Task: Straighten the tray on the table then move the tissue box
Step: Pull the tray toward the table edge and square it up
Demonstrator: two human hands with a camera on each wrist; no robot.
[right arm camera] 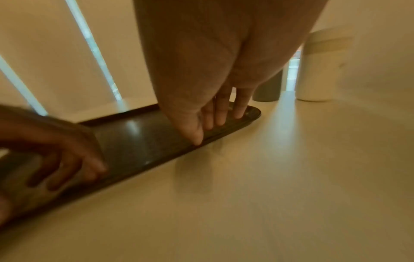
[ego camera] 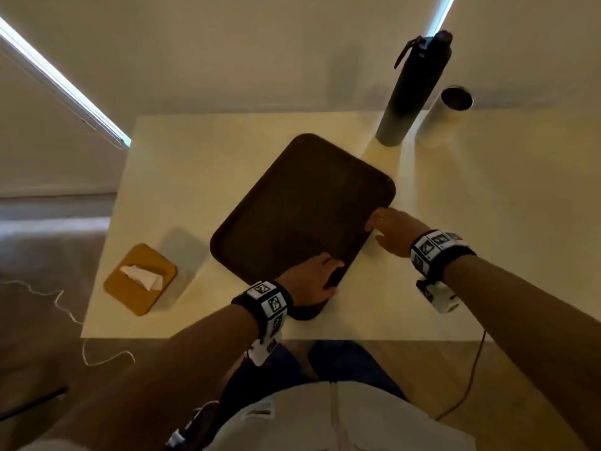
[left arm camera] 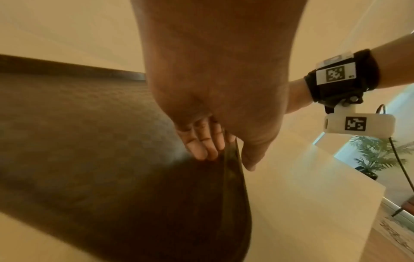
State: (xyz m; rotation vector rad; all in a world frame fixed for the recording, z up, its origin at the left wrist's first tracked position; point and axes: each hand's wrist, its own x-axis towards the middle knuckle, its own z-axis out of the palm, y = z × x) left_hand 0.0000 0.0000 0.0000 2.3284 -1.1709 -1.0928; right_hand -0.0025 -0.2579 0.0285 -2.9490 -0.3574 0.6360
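Forearms are filling the bottom of the head view, both reaching up the frame to the tray (ego camera: 299, 203), which is sitting skewed at centre frame on the pale surface (ego camera: 471, 203), corners pointing diagonally.

Left hand (ego camera: 312, 278) is clamping the tray's near rim, lower centre: the left wrist view is showing fingers (left arm camera: 201, 145) lying inside the tray w/ the thumb curling outside the rim, so it's pinching the edge. Right hand (ego camera: 390, 229) is sitting at the right-hand long edge, centre right; the right wrist view is showing fingers (right arm camera: 215, 115) fairly straight, tips pressing on the rim, nothing gripped.

Tissue box (ego camera: 140, 278), mustard-coloured w/ a white tissue poking up, is waiting at lower left of the frame, near the surface's edge, well apart from the tray. Dark bottle (ego camera: 413, 92) and white tumbler (ego camera: 445, 118) are standing at upper right, just beyond the tray's far corner.

Judging handling: tray is looking stiff, flat, probably light and smooth-bottomed, so it should be swivelling easily; opposite rims are the place to hold, minding that far corner near the bottle. Tissue box is prob. light; taking it by its sides looks best, not by the soft tissue.
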